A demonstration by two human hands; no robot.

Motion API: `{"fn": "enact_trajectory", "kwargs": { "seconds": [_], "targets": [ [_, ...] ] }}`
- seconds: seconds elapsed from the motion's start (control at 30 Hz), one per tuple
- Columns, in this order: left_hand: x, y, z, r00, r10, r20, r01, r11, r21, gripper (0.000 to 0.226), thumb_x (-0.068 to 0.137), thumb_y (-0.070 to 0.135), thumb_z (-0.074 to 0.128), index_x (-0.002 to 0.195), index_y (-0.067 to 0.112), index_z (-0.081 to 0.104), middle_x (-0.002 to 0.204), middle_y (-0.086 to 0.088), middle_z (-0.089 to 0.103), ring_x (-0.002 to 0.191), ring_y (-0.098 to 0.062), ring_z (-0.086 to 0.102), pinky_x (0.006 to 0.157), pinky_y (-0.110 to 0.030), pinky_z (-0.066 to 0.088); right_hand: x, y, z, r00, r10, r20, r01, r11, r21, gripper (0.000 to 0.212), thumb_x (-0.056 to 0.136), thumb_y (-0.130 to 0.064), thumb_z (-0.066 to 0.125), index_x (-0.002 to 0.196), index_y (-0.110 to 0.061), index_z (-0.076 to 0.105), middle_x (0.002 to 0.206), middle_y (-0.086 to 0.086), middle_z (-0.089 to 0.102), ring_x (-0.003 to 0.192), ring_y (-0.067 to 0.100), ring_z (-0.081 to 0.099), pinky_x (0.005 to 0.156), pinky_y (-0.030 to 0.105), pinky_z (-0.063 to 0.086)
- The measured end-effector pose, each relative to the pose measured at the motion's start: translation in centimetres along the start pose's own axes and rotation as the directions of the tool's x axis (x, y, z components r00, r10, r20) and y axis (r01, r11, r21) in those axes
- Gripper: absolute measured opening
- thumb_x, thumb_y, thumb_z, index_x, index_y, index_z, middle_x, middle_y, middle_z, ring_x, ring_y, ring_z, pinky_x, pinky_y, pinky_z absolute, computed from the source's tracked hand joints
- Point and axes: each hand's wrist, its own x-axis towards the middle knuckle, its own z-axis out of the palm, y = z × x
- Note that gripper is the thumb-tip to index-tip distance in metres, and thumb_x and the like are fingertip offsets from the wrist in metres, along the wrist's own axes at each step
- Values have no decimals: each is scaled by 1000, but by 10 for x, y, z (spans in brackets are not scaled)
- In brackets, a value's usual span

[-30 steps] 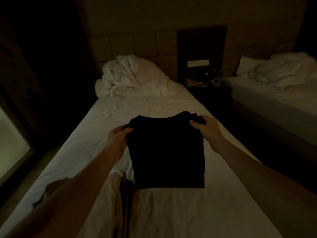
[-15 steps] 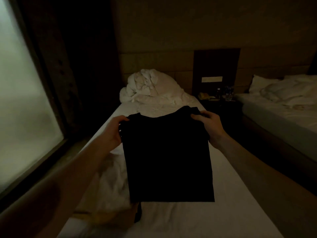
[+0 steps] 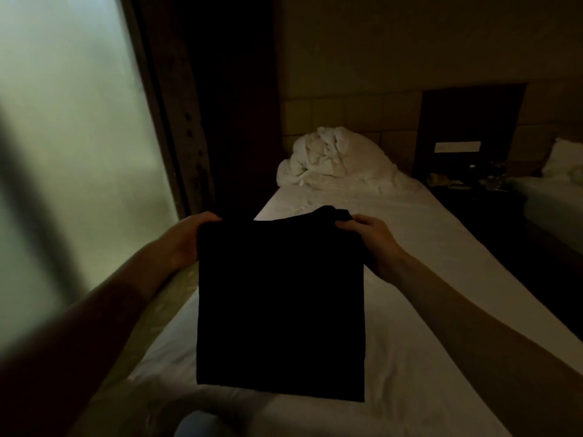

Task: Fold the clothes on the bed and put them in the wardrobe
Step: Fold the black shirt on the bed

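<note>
A folded black shirt point(image 3: 280, 301) hangs in the air above the white bed point(image 3: 410, 247), held up by its top corners. My left hand point(image 3: 186, 238) grips the top left corner, fingers curled over the edge. My right hand point(image 3: 369, 234) grips the top right corner near the collar. The shirt's lower edge hangs free above the sheet. Pale clothes point(image 3: 176, 408) lie on the near left part of the bed, dim and partly hidden by my left arm. No wardrobe is in view.
A crumpled white duvet point(image 3: 331, 159) is heaped at the head of the bed. A large frosted window point(image 3: 69, 146) and dark frame stand at the left. A dark nightstand point(image 3: 467, 181) with small items and a second bed point(image 3: 555, 197) are at the right.
Both hands have lifted the black shirt off the bed and swung it leftward. My view has turned left, bringing the window into sight.
</note>
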Motion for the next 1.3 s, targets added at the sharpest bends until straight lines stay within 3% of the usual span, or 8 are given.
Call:
{"fn": "enact_trajectory", "kwargs": {
  "seconds": [0.2, 0.43, 0.63, 0.7, 0.8, 0.93, 1.07, 1.3],
  "targets": [
    [89, -31, -28, 988, -31, -151, 29, 999, -13, 18, 88, -1, 61, 106, -4, 64, 83, -14, 65, 55, -19, 67, 50, -25, 56, 80, 55, 2, 982, 148, -118, -164, 977, -137, 13, 90, -13, 68, 101, -6, 67, 90, 9, 67, 72, 20, 68, 60, 30, 53],
    [205, -91, -18, 954, -84, -287, 117, 988, 98, 9, 88, -8, 59, 95, -2, 63, 85, -17, 61, 52, -19, 64, 41, -20, 51, 161, 146, -30, 916, 242, -319, -324, 917, -233, 34, 85, -18, 74, 114, -9, 60, 101, 11, 70, 85, 24, 71, 74, 36, 57],
    [245, -135, -4, 873, -41, -485, 207, 933, 295, 42, 72, 13, 61, 110, -2, 56, 103, -19, 58, 93, -37, 62, 80, -40, 52, 166, 187, -39, 882, 230, -411, -402, 823, -402, 56, 89, -22, 61, 141, -15, 39, 140, 13, 45, 117, 28, 53, 95, 42, 47],
    [234, -141, 9, 830, 198, -521, 169, 802, 574, 60, 76, 24, 62, 131, 7, 46, 129, -17, 53, 118, -36, 52, 99, -47, 44, 152, 193, -29, 909, 38, -416, -312, 723, -616, 64, 91, -34, 53, 149, -19, 30, 154, 13, 26, 138, 32, 28, 110, 46, 32],
    [194, -157, 35, 845, 512, -153, -87, 414, 906, 58, 90, 36, 55, 143, 23, 36, 156, -4, 25, 144, -24, 23, 119, -45, 11, 123, 204, -4, 979, -185, -81, 2, 409, -913, 74, 83, -59, 33, 151, -30, 29, 161, 5, 15, 147, 32, 10, 116, 52, 20],
    [156, -208, 48, 856, 383, 347, -295, -190, 936, 65, 93, 58, 15, 150, 31, 28, 163, 5, 8, 150, -21, 3, 118, -54, -4, 100, 228, 24, 964, -13, 267, 267, 19, -963, 70, 87, -65, 13, 153, -42, 12, 164, -9, -8, 149, 22, -16, 117, 59, -6],
    [152, -238, 17, 915, 289, 279, -209, -252, 945, 72, 89, 70, -3, 153, 40, 9, 162, 9, -1, 150, -18, -7, 112, -61, -15, 86, 243, 14, 963, 150, 225, 232, -28, -972, 83, 76, -77, -10, 152, -46, -1, 163, -12, -14, 147, 18, -23, 116, 55, -15],
    [176, -248, 5, 905, 306, 295, -212, -277, 937, 66, 93, 70, 14, 151, 39, 20, 161, 8, 14, 149, -16, 6, 111, -69, -2, 93, 255, 17, 982, 104, 156, 158, -6, -987, 80, 80, -72, -8, 153, -42, -5, 162, -5, -20, 146, 16, -27, 117, 52, -16]
  ]
}}
